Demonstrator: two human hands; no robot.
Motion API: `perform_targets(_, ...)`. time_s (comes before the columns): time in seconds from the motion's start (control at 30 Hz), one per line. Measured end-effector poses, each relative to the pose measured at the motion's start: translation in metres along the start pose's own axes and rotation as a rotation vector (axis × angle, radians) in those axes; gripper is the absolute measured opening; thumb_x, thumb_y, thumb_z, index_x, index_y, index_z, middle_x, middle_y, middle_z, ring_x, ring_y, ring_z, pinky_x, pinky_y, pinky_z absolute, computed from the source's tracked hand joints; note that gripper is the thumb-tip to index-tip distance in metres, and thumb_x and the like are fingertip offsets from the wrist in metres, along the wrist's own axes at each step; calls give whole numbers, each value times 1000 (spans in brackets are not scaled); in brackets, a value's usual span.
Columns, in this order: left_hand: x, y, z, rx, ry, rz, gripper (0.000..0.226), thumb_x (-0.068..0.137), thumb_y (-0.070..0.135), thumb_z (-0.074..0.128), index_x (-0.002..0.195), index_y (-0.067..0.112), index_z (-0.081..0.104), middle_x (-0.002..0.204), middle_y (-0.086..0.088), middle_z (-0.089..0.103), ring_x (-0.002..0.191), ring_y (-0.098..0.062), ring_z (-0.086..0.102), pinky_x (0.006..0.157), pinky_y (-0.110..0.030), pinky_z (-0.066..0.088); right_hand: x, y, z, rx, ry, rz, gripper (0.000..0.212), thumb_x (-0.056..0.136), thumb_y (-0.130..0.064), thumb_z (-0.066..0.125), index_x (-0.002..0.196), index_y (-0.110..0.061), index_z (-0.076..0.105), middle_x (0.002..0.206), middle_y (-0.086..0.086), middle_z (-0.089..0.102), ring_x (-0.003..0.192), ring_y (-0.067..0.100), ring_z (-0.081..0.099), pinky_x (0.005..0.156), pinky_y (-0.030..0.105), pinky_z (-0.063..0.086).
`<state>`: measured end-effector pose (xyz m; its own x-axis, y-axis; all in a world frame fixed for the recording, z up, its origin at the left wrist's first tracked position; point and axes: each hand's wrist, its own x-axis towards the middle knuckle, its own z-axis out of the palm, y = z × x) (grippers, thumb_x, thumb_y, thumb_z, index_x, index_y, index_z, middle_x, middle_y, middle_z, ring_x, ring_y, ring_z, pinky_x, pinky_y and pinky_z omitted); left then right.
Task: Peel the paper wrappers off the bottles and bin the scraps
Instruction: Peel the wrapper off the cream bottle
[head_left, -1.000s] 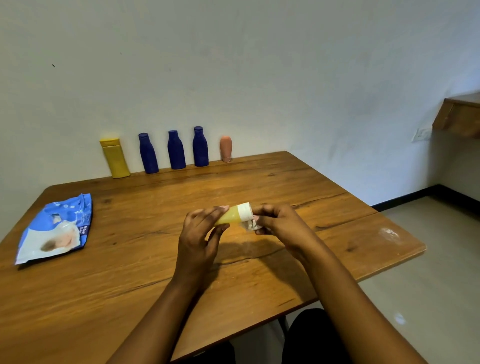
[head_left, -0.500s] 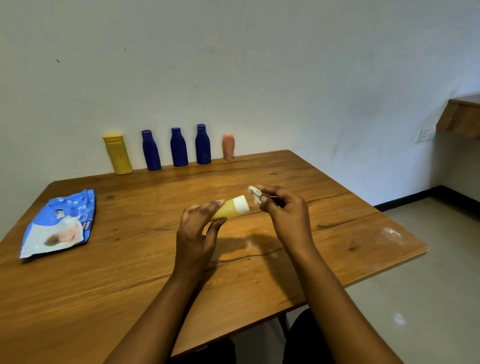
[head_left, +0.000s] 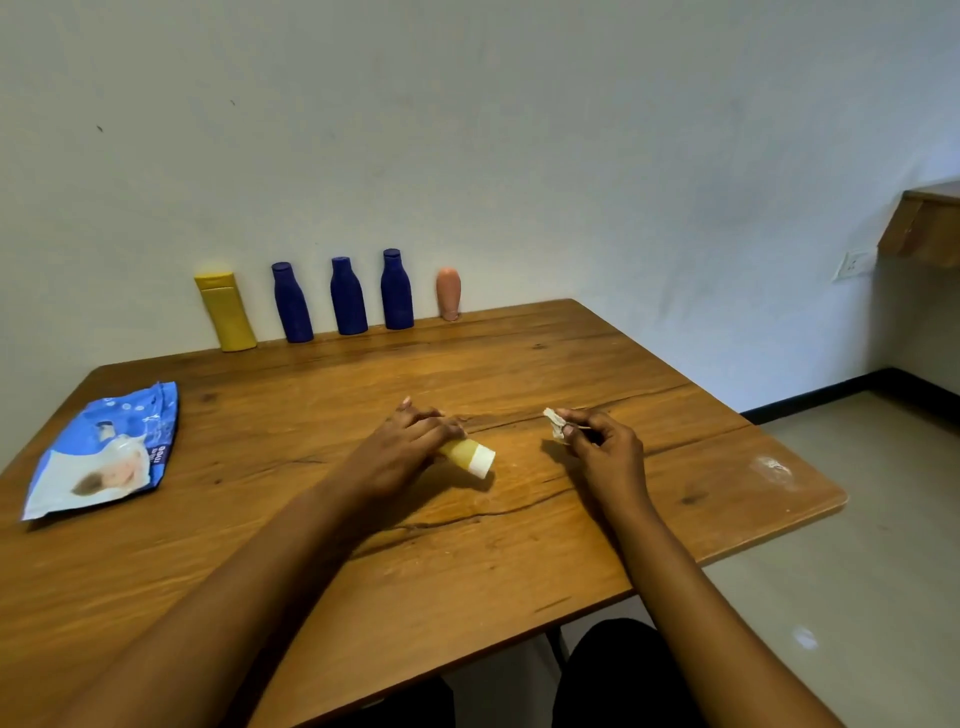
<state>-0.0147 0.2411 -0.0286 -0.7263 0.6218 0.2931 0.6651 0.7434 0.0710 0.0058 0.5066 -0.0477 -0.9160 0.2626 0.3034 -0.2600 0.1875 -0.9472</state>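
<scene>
Near edge of the worktop (head_left: 467, 613): both forearms cross it from below, and bare wood lies to either side of them.

Left hand (head_left: 410, 449): the grip is wrapped over the body of the small bottle (head_left: 470, 456), a yellow one with a white cap. The bottle lies low and tilted at mid-worktop with its cap end pointing right. Whether it rests on the wood cannot be told.

Right hand (head_left: 605, 449): it is to the right of the small bottle and apart from it. The grip is narrow, thumb and fingertips pinching a crumpled paper scrap (head_left: 555, 427) just above the wood.

A long crack in the wood runs under the small bottle. Bare worktop surrounds it on all sides. Right of it, near the right edge, is a white smear (head_left: 774, 467). Past that edge lies pale floor (head_left: 857, 597).

Well left of the small bottle, a blue pouch (head_left: 104, 452) lies flat beside the left edge. Its contents are hidden.

Beyond the small bottle, five containers stand upright and capped along the far edge against the wall (head_left: 519, 130). They are a tall yellow bottle (head_left: 227, 314), three dark blue bottles (head_left: 347, 299) and a small peach bottle (head_left: 448, 293). No wrapper shows on any of them and their contents cannot be seen.

Far right of the small bottle, a wooden shelf (head_left: 930, 223) projects from the side wall.
</scene>
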Motion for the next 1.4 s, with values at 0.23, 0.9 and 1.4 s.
perform_targets(0.23,14,-43,-6,188,-253,86,55,92,41,13,146,35,21,155,13,-7,143,-13,-20,116,-47,-11,5,13,0,-26,-24,-49,29,87,-1,61,96,-27,70,96,-9,68,85,-7,60,73,12,47)
perform_targets(0.9,13,11,-33,-85,-140,-619,33,81,33,73,109,20,64,102,3,68,85,-7,58,69,-22,48,22,19,-9,184,32,179,25,89,-3,61,89,-27,70,96,5,70,83,18,67,79,41,57)
perform_targets(1.4,304,-34,99,-975,809,-1175,28,76,38,77,93,21,63,89,5,66,83,-18,64,75,-27,51,185,89,-58,34,204,106,20,87,-4,64,99,-18,71,87,-9,69,72,-1,66,76,28,55)
